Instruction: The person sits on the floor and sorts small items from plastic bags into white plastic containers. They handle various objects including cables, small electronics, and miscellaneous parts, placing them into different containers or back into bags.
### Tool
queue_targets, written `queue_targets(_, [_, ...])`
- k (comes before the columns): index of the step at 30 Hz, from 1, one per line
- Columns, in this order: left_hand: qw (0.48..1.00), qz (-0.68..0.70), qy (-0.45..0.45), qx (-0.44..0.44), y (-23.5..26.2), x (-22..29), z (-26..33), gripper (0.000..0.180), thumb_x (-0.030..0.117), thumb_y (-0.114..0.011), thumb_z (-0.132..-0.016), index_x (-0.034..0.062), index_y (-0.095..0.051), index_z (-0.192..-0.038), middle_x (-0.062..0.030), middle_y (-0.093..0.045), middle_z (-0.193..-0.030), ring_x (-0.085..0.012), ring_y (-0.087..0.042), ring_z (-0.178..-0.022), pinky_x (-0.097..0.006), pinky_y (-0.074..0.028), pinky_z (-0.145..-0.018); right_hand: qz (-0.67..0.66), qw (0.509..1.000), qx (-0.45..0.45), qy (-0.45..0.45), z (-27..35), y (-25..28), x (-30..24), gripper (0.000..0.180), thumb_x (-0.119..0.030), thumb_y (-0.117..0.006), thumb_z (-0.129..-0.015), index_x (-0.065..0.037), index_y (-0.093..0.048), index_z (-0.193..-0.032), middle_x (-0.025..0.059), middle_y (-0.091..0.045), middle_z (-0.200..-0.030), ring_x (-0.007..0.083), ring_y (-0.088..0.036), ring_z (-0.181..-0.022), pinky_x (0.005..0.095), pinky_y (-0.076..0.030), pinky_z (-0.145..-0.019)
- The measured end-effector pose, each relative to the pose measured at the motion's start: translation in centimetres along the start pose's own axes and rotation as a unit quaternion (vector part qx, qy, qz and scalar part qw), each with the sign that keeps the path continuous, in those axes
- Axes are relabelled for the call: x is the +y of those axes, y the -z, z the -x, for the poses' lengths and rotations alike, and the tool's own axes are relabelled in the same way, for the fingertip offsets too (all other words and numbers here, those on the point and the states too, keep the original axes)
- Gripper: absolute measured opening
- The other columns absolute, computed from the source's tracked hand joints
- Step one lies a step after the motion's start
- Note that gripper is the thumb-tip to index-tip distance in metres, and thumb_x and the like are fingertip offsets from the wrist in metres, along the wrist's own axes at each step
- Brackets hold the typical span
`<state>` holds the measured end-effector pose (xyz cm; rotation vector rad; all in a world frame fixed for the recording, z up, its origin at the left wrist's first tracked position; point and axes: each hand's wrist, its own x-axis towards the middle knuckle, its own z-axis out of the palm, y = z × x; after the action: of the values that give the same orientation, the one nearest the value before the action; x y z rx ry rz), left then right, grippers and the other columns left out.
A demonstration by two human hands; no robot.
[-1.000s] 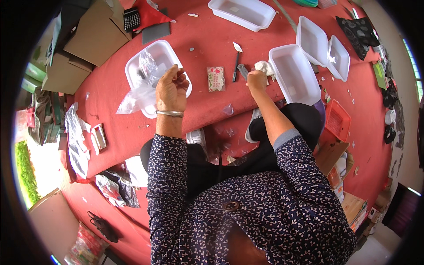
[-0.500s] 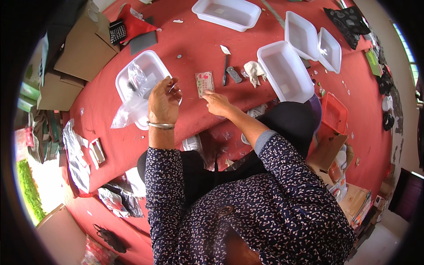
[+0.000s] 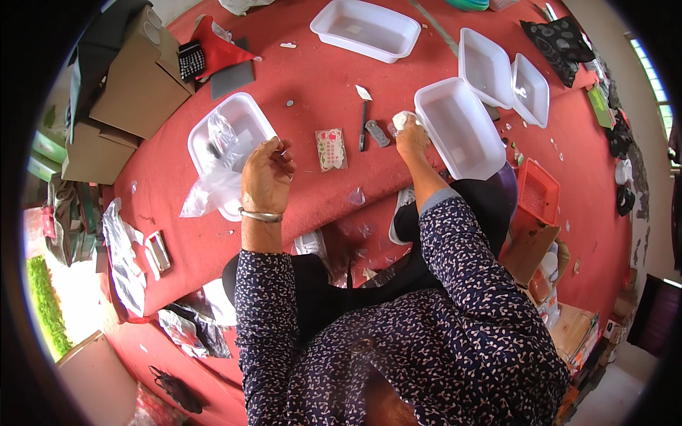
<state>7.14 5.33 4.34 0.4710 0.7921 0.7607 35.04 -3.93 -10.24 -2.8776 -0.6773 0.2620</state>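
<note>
My right hand [image 3: 413,145] is closed on a crumpled white cloth [image 3: 403,119], beside the left wall of an empty white plastic tray. My left hand [image 3: 268,174] is raised with its fingers curled in, near a white tray [image 3: 201,142] that has a clear plastic bag [image 3: 213,186] in and over it. Whatever the left fingers hold, if anything, is too small to make out. Between my hands a small printed packet [image 3: 331,150] lies flat on the red cloth. A dark pen [image 3: 363,128] and a grey folding tool [image 3: 377,133] lie to its right.
More white trays stand at the back [image 3: 366,50] and right [image 3: 463,165]. A red basket [image 3: 538,192] is right of my knee. Cardboard boxes [image 3: 135,92] stand at the far left. A small white paper scrap [image 3: 364,93] lies above the pen.
My right hand has left the printed packet, moved right and taken hold of the white cloth, now bunched up. My left hand has stayed in nearly the same place, fingers still curled.
</note>
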Motion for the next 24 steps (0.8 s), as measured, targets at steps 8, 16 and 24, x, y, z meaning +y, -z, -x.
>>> queue_targets(8, [1.000, -0.018, -0.007, 0.014, 0.0, -0.7, -0.1, 0.009, 0.012, -0.050, -0.080, 0.0032, -0.049, -0.078, -0.0081, -0.054, -0.080, -0.0131, -0.049, -0.067, -0.023, -0.041, -0.057, -0.192, 0.974, 0.057, -0.103, -1.7, 2.6, -2.0, 0.023, -0.016, -0.048, -0.069, -0.002, -0.061, -0.081, 0.0202, -0.060, -0.085, 0.0347, -0.058, -0.082, 0.0436, -0.046, -0.070])
queue_targets(16, [0.997, -0.003, 0.067, 0.036, -1.6, -1.2, -0.6, 0.042, 0.037, -0.042, -0.084, 0.0017, -0.045, -0.106, -0.0104, -0.053, -0.097, -0.0237, -0.051, -0.089, -0.037, -0.042, -0.078, -0.415, 0.870, -0.005, 0.268, 7.0, 12.3, -11.6, 0.031, -0.034, -0.055, -0.068, -0.004, -0.061, -0.069, 0.0148, -0.060, -0.073, 0.0255, -0.059, -0.070, 0.0365, -0.044, -0.061])
queue_targets(24, [0.968, 0.129, 0.051, -0.210, -0.7, -3.6, -2.3, 0.036, 0.026, -0.033, -0.086, 0.0055, -0.047, -0.111, -0.0126, -0.052, -0.106, -0.0246, -0.049, -0.100, -0.036, -0.039, -0.087, -0.322, 0.846, 0.033, 0.424, 15.4, 9.7, -13.5, 0.022, -0.026, -0.051, -0.078, -0.004, -0.049, -0.074, 0.0147, -0.053, -0.071, 0.0313, -0.054, -0.070, 0.0419, -0.043, -0.061])
